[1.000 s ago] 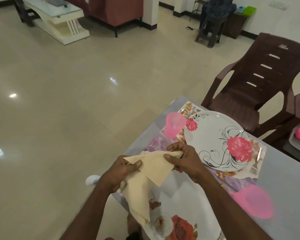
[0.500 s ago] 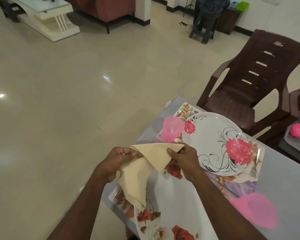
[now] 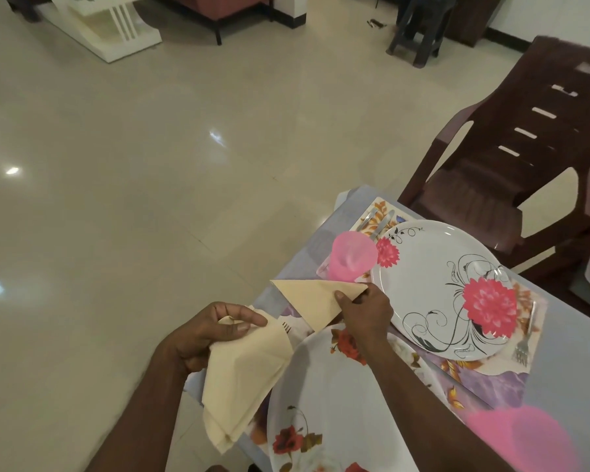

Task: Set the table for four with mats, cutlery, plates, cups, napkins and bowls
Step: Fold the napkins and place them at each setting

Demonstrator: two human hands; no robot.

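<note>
Left hand (image 3: 215,330) pinching a limp cream napkin (image 3: 244,379) off the surface's (image 3: 566,356) edge. Right hand (image 3: 367,313) gripping a folded triangular napkin (image 3: 315,299), fingers curled round it, between pink cup (image 3: 351,255) and near plate (image 3: 334,403).

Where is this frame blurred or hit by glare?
Head view: the near pink cup at the lower right is a soft smear; bright light reflections spot the glossy floor; the napkins and both plates read sharp; wide-angle bending shows at the edges.
</note>
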